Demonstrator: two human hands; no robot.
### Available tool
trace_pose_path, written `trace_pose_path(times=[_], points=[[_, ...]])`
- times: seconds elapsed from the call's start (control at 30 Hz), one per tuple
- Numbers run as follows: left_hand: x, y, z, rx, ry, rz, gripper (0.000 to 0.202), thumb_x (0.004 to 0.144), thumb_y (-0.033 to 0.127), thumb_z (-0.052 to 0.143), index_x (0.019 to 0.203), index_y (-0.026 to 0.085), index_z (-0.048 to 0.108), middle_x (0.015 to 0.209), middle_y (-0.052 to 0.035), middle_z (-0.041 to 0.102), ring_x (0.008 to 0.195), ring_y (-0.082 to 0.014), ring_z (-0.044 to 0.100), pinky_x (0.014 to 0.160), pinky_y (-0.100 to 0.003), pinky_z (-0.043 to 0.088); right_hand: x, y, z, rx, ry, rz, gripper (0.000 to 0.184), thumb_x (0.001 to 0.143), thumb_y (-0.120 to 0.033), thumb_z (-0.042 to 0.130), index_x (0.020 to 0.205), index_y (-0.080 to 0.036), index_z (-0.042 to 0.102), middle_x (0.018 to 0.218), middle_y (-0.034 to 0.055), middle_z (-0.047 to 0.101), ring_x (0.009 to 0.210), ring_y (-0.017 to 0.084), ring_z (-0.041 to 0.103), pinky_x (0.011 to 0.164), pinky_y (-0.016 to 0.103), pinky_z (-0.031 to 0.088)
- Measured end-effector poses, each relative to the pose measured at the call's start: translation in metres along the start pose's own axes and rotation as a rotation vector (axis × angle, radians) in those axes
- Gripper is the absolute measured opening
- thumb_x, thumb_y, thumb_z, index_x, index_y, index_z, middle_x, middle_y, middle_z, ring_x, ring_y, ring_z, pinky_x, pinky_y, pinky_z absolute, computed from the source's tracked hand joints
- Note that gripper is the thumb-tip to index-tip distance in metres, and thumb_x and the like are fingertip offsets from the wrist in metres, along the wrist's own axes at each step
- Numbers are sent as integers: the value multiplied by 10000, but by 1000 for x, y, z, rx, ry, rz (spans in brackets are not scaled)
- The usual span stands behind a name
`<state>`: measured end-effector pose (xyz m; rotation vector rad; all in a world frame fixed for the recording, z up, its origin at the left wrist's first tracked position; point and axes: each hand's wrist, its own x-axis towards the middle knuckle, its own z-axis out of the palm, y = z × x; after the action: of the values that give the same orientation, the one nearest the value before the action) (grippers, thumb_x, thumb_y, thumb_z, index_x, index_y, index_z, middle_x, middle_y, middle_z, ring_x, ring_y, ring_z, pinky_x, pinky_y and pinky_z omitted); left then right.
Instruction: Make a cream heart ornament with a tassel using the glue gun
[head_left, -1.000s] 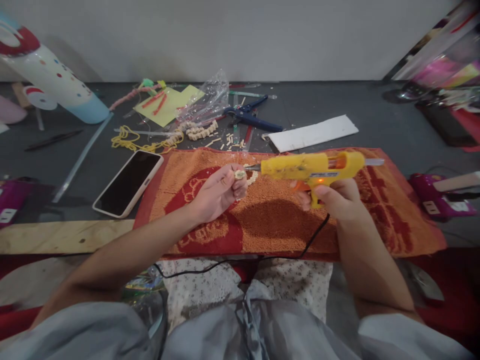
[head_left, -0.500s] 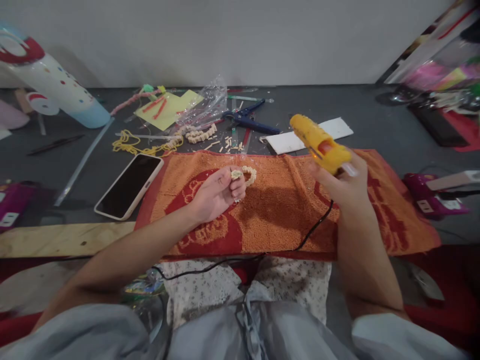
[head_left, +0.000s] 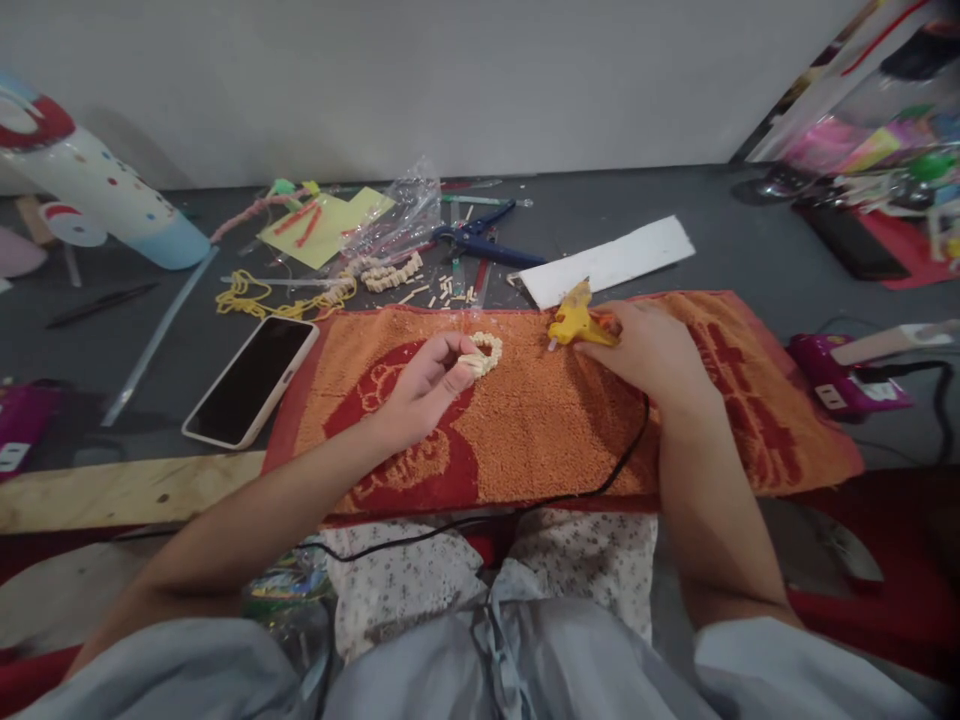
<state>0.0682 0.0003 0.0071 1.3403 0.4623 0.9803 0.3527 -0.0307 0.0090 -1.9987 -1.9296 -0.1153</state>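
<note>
My left hand [head_left: 429, 388] is closed in a pinch over the towel, with small cream-coloured pieces between thumb and fingertips. A ring of cream pieces [head_left: 490, 346] shows right at those fingertips; whether the pinched pieces belong to it I cannot tell. My right hand [head_left: 651, 352] is wrapped round a yellow glue gun [head_left: 576, 318], low over the towel's far edge. Its tip is towards the left, and the handle is hidden by my fingers. A black cord [head_left: 624, 462] runs from it across the towel. Beneath both hands lies the orange and red towel [head_left: 555, 430].
Behind the towel lie a white strip [head_left: 611, 262], blue pliers [head_left: 487, 240], small cream sticks [head_left: 450, 292] and yellow string [head_left: 251, 298]. A phone [head_left: 251, 382] is on the left, near a bottle [head_left: 124, 185]. A purple box [head_left: 840, 378] stands on the right.
My right hand has lowered the glue gun towards the towel and turned it, so it points left. My left hand has shifted its pinch slightly beside the ring.
</note>
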Motion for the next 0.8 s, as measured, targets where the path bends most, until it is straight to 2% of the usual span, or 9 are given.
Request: trace_pose_path(times=[0.13, 0.33, 0.43, 0.57, 0.7, 0.8], points=[[-5, -2, -2, 277, 14, 74, 290, 872, 470, 619, 959, 194, 596, 799, -11, 539, 661, -112, 448, 627, -252, 369, -1, 1, -3, 118, 90, -49, 407, 813, -501, 657, 1081, -195, 674, 888, 97, 703, 815, 276, 621, 713, 394, 470], [-8, -6, -6, 432, -32, 135, 274, 838, 424, 669, 985, 203, 602, 864, -34, 582, 708, -140, 477, 696, -283, 384, 1, -13, -8, 430, 196, -114, 202, 888, -348, 589, 1002, -224, 700, 880, 61, 719, 745, 197, 624, 684, 337, 463], [-6, -2, -4, 418, -25, 118, 288, 803, 421, 707, 948, 196, 601, 854, -36, 581, 695, -140, 467, 688, -286, 382, 1, -29, -15, 613, 144, -208, 155, 902, -299, 576, 931, -241, 716, 879, 50, 736, 759, 183, 644, 674, 320, 466], [-6, -1, -2, 496, -38, 140, 244, 862, 415, 631, 956, 196, 576, 846, -32, 556, 705, -141, 472, 688, -286, 380, 4, -57, -33, 716, 15, -385, 116, 876, -266, 616, 854, -265, 731, 724, 7, 690, 592, 136, 556, 563, 280, 413], [-6, -6, -4, 520, -77, 153, 243, 921, 425, 530, 1020, 204, 548, 867, -31, 541, 718, -142, 474, 699, -285, 394, 14, -77, -47, 758, -101, -589, 163, 869, -202, 601, 919, -279, 736, 735, -9, 674, 609, 119, 539, 570, 255, 402], [-5, -5, -4, 475, -96, 123, 307, 901, 489, 547, 1006, 200, 560, 880, -39, 560, 725, -146, 489, 700, -283, 404, 23, -83, -43, 764, -132, -746, 257, 880, -138, 535, 969, -277, 731, 779, -9, 675, 658, 110, 556, 609, 243, 413]])
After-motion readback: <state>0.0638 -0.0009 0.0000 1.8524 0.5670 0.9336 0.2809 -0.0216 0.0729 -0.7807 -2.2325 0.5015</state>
